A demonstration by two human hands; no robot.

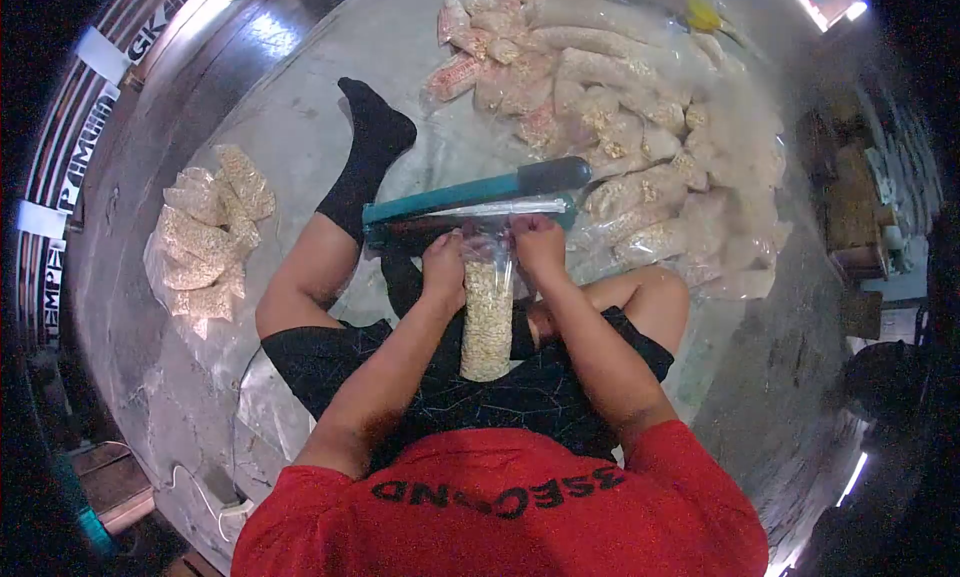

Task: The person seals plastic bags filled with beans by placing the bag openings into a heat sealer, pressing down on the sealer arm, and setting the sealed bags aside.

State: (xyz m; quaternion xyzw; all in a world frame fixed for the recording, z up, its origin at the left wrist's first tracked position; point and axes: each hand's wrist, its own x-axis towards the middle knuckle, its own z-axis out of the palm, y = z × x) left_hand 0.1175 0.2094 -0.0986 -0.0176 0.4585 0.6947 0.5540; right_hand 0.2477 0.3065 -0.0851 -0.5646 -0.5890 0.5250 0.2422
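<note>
As we sit on a pale sheet [300, 107], a filled clear bag [487, 322] reaches up to our teal sealer [450, 197]

Where the sheet ends, grey floor [790, 387] shows around us, with lettered boards [90, 157] along the left of our view and cluttered shelving [880, 207] in the dimness at right. A small pile of bags [205, 232] rests to the left of our extended leg [312, 267]; a much larger heap of bags [620, 77] spreads ahead and to the right, pale pieces visible through the film and red print on a few. Packed with similar pale pieces, the clear bag is over our lap, between our forearms, its unfilled top at the near edge of the sealer, which lies crosswise with a dark handle at its right end. We cannot tell whether any film lies inside the sealer. Our left hand [443, 265] has its fingers curled in, gripping the bag's top at the left; our right hand [540, 245] grips the opposite side, fingers likewise bent closed on the film.
</note>
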